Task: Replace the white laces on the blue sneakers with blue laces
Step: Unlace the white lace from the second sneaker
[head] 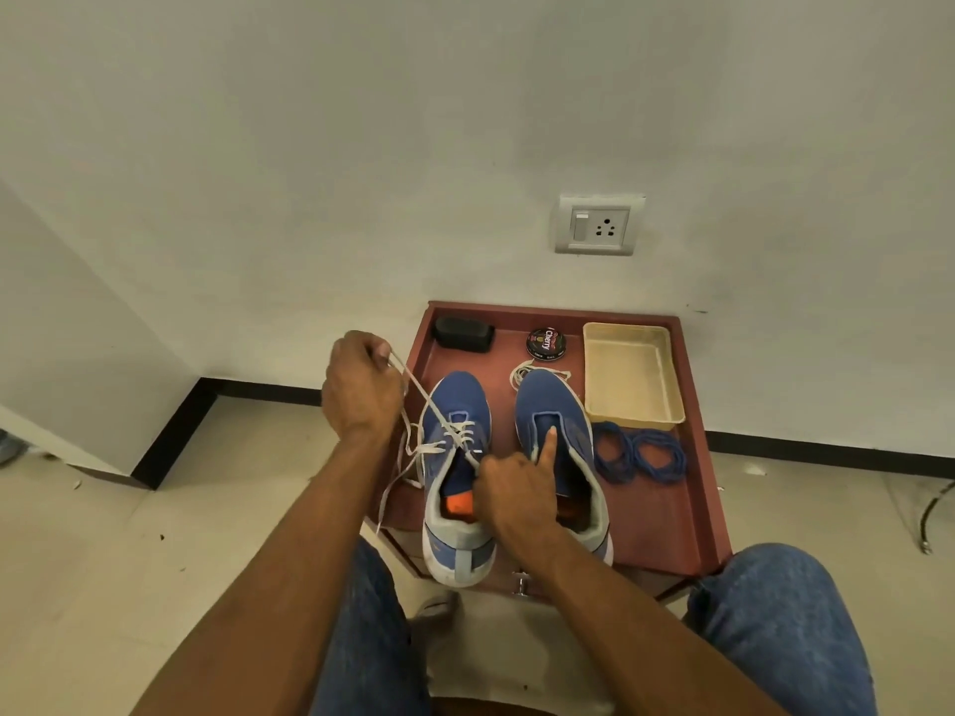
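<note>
My left hand [362, 390] pinches the white lace [439, 421], drawn taut up-left from the left sneaker [455, 457], my right hand [517, 493] curled beside it.

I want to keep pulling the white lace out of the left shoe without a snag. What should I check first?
1. Left hand grips the white lace firmly: ok.
2. Left shoe is steadied: ok, the right hand holds it at the opening.
3. Lace is free of the eyelets: not ok, it is still threaded across several rows.
4. Loose lace tail hangs clear: cannot tell, it drapes over the table's left edge.
5. Right shoe already unlaced: ok, its white lace lies by the toe.
6. Blue laces are ready: ok, coiled beside the right shoe.
</note>
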